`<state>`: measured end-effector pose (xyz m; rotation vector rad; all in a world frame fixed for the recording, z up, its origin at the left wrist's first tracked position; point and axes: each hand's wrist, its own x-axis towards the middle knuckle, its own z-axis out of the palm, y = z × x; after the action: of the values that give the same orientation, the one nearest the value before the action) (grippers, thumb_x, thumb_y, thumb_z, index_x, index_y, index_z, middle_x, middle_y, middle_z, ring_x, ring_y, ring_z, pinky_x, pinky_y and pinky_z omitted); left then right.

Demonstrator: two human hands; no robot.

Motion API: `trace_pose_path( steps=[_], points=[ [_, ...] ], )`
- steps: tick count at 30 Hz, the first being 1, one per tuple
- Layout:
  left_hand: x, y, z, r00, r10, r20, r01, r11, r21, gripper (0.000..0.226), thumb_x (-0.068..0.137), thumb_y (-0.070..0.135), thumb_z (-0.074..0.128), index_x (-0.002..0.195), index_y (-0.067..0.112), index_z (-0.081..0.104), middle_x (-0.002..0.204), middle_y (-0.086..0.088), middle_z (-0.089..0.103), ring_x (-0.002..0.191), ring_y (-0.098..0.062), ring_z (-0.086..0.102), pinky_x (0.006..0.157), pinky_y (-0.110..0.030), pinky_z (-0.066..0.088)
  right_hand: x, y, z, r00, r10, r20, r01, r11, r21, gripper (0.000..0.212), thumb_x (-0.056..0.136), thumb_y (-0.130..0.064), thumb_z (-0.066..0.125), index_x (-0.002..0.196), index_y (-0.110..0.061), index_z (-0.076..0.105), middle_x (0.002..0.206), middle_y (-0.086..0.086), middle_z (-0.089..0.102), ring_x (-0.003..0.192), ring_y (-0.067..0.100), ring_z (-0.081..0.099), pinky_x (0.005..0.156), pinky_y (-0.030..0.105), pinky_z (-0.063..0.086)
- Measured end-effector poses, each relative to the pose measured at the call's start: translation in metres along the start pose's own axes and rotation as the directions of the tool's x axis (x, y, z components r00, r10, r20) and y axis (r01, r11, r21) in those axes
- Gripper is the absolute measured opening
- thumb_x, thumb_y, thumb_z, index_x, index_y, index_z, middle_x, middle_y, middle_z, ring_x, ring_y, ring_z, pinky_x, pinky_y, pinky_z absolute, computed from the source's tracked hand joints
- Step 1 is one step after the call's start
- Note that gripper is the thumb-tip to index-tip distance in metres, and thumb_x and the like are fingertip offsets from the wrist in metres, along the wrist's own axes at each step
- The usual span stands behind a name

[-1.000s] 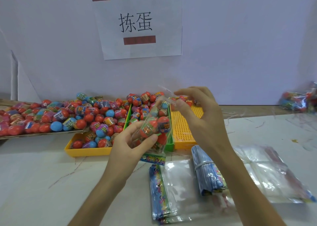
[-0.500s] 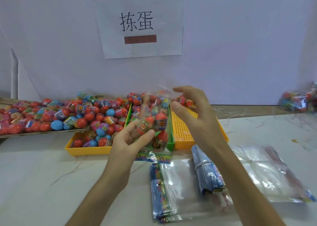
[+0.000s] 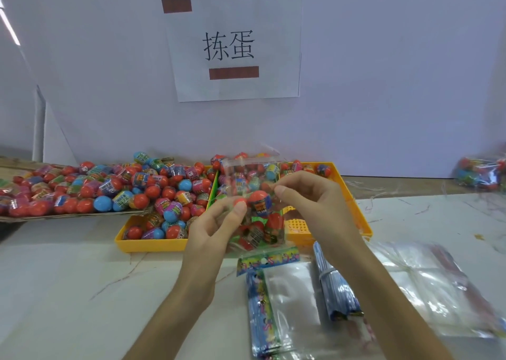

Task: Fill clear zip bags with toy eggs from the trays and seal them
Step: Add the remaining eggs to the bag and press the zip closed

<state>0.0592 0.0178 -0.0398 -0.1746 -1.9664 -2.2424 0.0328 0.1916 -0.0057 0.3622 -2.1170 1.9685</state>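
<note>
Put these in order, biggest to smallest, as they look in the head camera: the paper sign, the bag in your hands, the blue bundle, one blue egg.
1. paper sign
2. held bag
3. blue bundle
4. blue egg
The bundle lies nearer the camera than the others, so it may look bigger than it is.

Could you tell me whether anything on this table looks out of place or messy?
Only minor litter: thin loose strands and a small yellow scrap lie on the table right of the near-empty yellow tray. Nothing looks spilled or damaged. The held zip bag looks intact.
</note>
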Motion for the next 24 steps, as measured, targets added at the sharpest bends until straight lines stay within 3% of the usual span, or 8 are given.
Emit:
trace_pose_path(
  steps=[3,8,11,15,18,21,24],
  points=[
    [0.001,-0.001,-0.002,0.995,0.047,-0.092,-0.046,0.999,0.005,0.039,0.076,0.057,0.073,0.106,0.033,0.077,0.105,0.001,0.078,0.103,-0.019,0.072,0.084,-0.039,0.059,0.001,-0.001,0.004,0.999,-0.005,0.033,0.004,1.000,0.023,0.013,0.093,-0.009,0.069,0.086,-0.018,0.074,0.087,0.003,0.077,0.076,0.017,0.072,0.063,0.025,0.058],
    [0.001,0.000,-0.003,0.989,0.078,-0.122,-0.082,0.996,-0.030,0.034,0.079,0.037,0.066,0.110,0.026,0.075,0.101,0.001,0.078,0.095,-0.013,0.073,0.070,-0.023,0.058,-0.002,0.000,0.005,0.995,-0.061,0.082,0.064,0.997,-0.035,0.020,0.090,-0.002,0.069,0.084,-0.020,0.074,0.083,0.000,0.075,0.077,0.018,0.071,0.064,0.028,0.058],
    [0.000,-0.001,0.000,0.987,0.110,-0.120,-0.110,0.994,0.009,0.031,0.084,0.036,0.063,0.109,0.020,0.071,0.096,-0.003,0.079,0.091,-0.014,0.074,0.071,-0.019,0.056,-0.010,0.008,-0.001,0.996,-0.051,0.079,0.055,0.998,-0.044,0.022,0.089,0.000,0.069,0.081,-0.020,0.073,0.079,0.000,0.072,0.074,0.017,0.068,0.065,0.024,0.053],
    [-0.001,-0.003,0.002,0.979,0.115,-0.169,-0.110,0.993,0.038,0.023,0.085,0.036,0.063,0.100,0.021,0.073,0.083,-0.009,0.078,0.078,-0.019,0.075,0.063,-0.020,0.056,-0.021,0.013,0.000,0.999,-0.041,0.021,0.041,0.999,-0.026,0.018,0.091,-0.017,0.071,0.074,-0.024,0.071,0.069,0.001,0.067,0.066,0.017,0.063,0.060,0.025,0.052],
    [-0.001,-0.003,0.002,0.970,0.101,-0.219,-0.101,0.995,0.013,0.012,0.090,0.032,0.064,0.089,0.025,0.074,0.084,-0.011,0.077,0.073,-0.024,0.074,0.057,-0.026,0.057,-0.025,0.011,0.005,0.999,-0.043,-0.016,0.043,0.999,-0.033,0.019,0.091,-0.022,0.072,0.073,-0.025,0.069,0.066,0.001,0.064,0.065,0.026,0.061,0.061,0.036,0.054],
    [0.000,-0.004,-0.001,0.964,0.114,-0.242,-0.112,0.993,0.023,0.023,0.099,0.010,0.058,0.084,0.020,0.074,0.092,-0.009,0.078,0.088,-0.025,0.075,0.072,-0.033,0.055,-0.027,0.012,0.007,0.999,-0.023,-0.033,0.022,0.999,-0.032,0.020,0.092,-0.017,0.072,0.074,-0.023,0.071,0.067,0.001,0.067,0.068,0.029,0.064,0.066,0.044,0.056],
    [0.000,-0.005,-0.001,0.966,0.074,-0.249,-0.087,0.995,-0.041,0.032,0.097,0.004,0.056,0.077,0.020,0.075,0.089,-0.013,0.076,0.093,-0.031,0.072,0.079,-0.036,0.051,-0.028,0.014,0.009,0.999,0.020,-0.049,-0.022,0.998,-0.052,0.018,0.092,-0.015,0.071,0.075,-0.021,0.072,0.067,0.001,0.069,0.066,0.021,0.066,0.067,0.042,0.057]
  ],
)
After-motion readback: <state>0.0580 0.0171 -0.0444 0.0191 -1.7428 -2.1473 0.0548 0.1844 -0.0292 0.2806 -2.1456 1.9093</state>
